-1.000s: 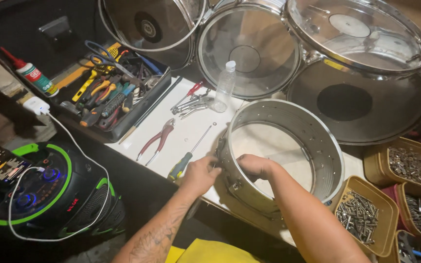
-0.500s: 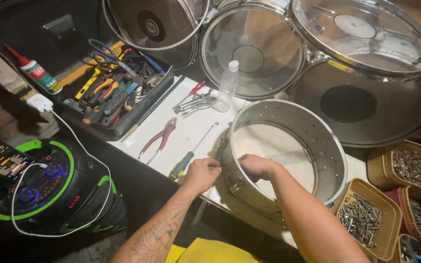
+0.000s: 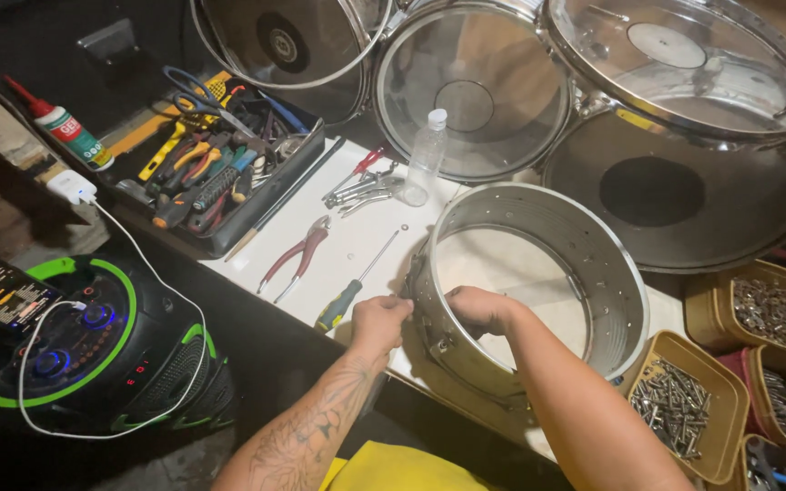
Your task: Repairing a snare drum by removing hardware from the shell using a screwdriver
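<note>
A bare metal drum shell (image 3: 584, 245) lies open side up on the white tabletop (image 3: 357, 236). My left hand (image 3: 379, 320) presses against the outside of the shell's near wall, fingers pinched on a small fitting that I cannot make out. My right hand (image 3: 479, 309) reaches over the rim and lies inside the shell against the same stretch of wall. A screwdriver with a green and black handle (image 3: 346, 299) lies just left of my left hand, and red-handled pliers (image 3: 295, 257) lie further left.
A tool tray (image 3: 216, 177) with several hand tools sits at the left, a glue bottle (image 3: 64, 125) beyond it. A clear plastic bottle (image 3: 424, 156) stands behind the shell. Drums (image 3: 475, 91) crowd the back. Tubs of screws (image 3: 680, 405) sit right. A green-lit speaker (image 3: 75, 345) stands lower left.
Both hands stay at the shell's near wall, the fingers shifting slightly. The view has moved a little; nothing else has changed.
</note>
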